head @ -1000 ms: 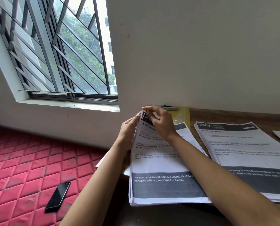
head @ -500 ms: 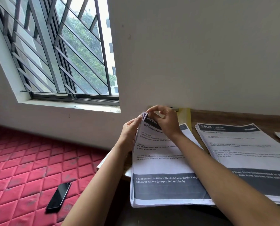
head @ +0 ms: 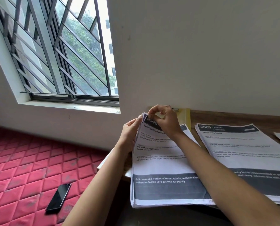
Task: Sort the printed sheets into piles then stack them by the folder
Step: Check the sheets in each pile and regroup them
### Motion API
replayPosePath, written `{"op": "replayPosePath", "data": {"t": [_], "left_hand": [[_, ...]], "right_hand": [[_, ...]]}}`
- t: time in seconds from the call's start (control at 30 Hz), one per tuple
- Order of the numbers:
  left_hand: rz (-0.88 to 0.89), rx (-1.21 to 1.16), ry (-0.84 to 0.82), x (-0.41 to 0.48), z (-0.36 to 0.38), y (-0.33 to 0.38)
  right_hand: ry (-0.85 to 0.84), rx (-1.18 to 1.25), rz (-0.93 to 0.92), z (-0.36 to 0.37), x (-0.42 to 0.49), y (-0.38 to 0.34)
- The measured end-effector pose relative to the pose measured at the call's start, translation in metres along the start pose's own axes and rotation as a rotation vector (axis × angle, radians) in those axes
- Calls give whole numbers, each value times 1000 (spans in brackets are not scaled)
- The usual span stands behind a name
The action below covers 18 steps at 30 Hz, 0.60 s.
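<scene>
Just in front of the yellow folder point(head: 187, 116), the left hand point(head: 129, 136) grips the Bottle Label Replacement stack's point(head: 133, 199) lifted corner and the right hand point(head: 166, 122) pinches its top sheet point(head: 158, 165); with a Wash baby bottle pile point(head: 243, 154) right of the folder, sorting seems partway done.

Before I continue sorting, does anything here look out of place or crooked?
The left pile juts past the desk's near edge, unsupported there. Its top corner is lifted, pinched by the right hand; the left hand holds its side edge.
</scene>
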<state>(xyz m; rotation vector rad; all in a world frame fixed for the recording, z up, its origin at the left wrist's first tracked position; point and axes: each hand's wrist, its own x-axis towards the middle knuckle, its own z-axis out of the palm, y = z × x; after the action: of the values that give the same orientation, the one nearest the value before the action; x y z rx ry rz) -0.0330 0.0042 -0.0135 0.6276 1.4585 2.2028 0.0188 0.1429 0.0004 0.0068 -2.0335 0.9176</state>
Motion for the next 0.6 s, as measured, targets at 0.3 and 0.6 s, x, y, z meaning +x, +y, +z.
{"op": "replayPosePath", "data": {"t": [0.3,0.6], "left_hand": [[10,-14,10,0,-2,0],[23,-22,0,1,-3,-3]], "right_hand": [[-113,-31,39,-5,11,-12],[-129,-83,77,-9,18,-16]]}}
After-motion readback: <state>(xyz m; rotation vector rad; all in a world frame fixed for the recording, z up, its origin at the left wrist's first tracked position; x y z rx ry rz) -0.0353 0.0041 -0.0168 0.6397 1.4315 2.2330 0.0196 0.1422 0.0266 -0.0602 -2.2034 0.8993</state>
